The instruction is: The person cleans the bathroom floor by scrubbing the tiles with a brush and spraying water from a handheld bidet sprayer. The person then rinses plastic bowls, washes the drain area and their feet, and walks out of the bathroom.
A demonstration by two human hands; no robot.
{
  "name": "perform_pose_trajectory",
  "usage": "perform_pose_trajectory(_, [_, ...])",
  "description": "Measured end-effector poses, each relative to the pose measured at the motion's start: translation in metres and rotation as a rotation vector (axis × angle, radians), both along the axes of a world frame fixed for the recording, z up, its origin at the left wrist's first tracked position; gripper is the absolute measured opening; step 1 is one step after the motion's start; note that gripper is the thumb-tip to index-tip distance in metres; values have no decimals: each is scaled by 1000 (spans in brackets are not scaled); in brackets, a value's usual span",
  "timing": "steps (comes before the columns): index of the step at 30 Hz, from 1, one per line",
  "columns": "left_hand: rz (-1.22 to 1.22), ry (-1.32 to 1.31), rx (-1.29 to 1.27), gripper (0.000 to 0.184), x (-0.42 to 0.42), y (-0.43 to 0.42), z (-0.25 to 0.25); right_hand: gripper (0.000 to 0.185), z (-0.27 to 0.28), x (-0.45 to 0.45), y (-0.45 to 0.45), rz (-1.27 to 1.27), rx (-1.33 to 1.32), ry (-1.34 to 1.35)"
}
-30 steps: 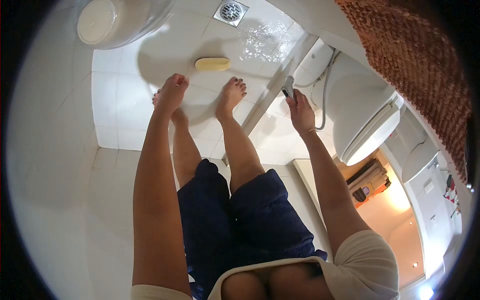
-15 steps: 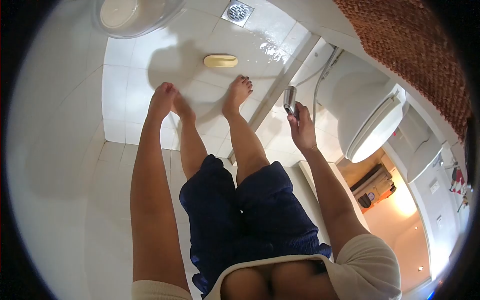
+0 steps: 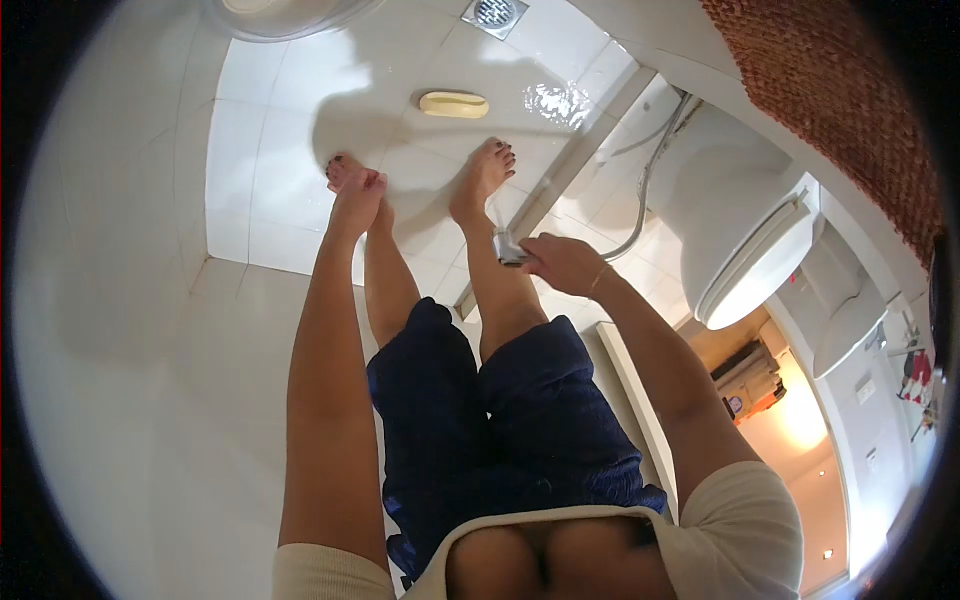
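Observation:
My right hand [image 3: 563, 264] is closed round a silver spray head [image 3: 510, 248] on a grey hose [image 3: 648, 195], over my lower leg. Fine water seems to come from its head near my foot [image 3: 483, 180]. My left hand [image 3: 357, 200] is held above my other foot, its fingers curled together; whether anything small is between them I cannot make out. On the wet tiled floor [image 3: 400, 160] beyond my feet lies a pale yellow oblong object [image 3: 454, 104].
A floor drain [image 3: 494, 12] is at the top, a clear tub [image 3: 290, 15] at the upper left. A raised ledge [image 3: 570, 165] runs beside my feet, with a white toilet [image 3: 755, 260] to its right. A brown textured mat [image 3: 830, 110] hangs at the upper right.
The spray head in my right hand has moved left, from above the ledge to over my lower leg. My left hand has shifted slightly right. The view has shifted, moving the tub partly out.

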State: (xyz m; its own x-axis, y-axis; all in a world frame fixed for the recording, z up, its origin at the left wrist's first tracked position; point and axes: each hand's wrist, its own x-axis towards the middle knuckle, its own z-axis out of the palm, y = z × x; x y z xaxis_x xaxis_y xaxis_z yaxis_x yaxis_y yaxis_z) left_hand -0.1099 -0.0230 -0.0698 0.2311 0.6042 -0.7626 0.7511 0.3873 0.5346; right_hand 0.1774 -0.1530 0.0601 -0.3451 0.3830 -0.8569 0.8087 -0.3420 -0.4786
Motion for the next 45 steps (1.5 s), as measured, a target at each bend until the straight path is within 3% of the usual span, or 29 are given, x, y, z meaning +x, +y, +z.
perform_pose_trajectory(5, [96,-46,-54,32,5,-13,-3,48,-20,-28,-3,109,161,-97])
perform_pose_trajectory(7, [104,-20,-67,31,8,-15,-8,37,-24,-36,4,2,336,-157])
perform_pose_trajectory(9, [107,4,-80,30,16,-15,-14,38,-21,-41,10,-7,341,-73])
perform_pose_trajectory(12, [-61,176,-86,30,37,-6,-24,39,-14,-44,25,-4,356,18])
perform_pose_trajectory(14, [-313,293,-64,26,57,6,-29,40,-17,-41,34,-24,367,12])
perform_pose_trajectory(15, [-301,290,-58,26,64,6,-42,40,-17,-38,37,-12,374,11])
perform_pose_trajectory(17, [-436,153,340,19,75,4,-78,41,-13,-32,51,-198,460,38])
perform_pose_trajectory(18, [-489,140,417,22,85,5,-96,42,-12,-28,57,-217,450,55])
perform_pose_trajectory(21, [-573,103,628,18,110,-2,-158,44,-20,-22,57,-259,498,93])
perform_pose_trajectory(24, [-720,79,766,15,132,-3,-170,46,-26,-12,58,-427,485,39])
perform_pose_trajectory(27, [-678,-11,842,15,127,-17,-191,49,-20,-7,56,-552,485,41])
perform_pose_trajectory(28, [-687,-17,841,15,124,-18,-185,50,-16,-8,54,-596,531,83])
perform_pose_trajectory(30, [-592,38,490,14,118,-17,-163,53,-8,-5,45,-618,621,136])
perform_pose_trajectory(31, [-597,39,503,14,112,-14,-152,53,-6,-4,37,-622,634,137])
perform_pose_trajectory(33, [-458,6,394,19,99,-11,-131,55,-6,-5,16,-949,676,64])
perform_pose_trajectory(35, [-376,3,377,24,88,-5,-114,57,-10,-1,2,-1112,721,-13])
perform_pose_trajectory(41, [-181,60,291,35,62,33,-54,48,-6,-4,1,-1144,541,-85])
perform_pose_trajectory(45, [-131,115,182,37,60,60,-22,46,-9,-13,-10,-1196,598,-138])
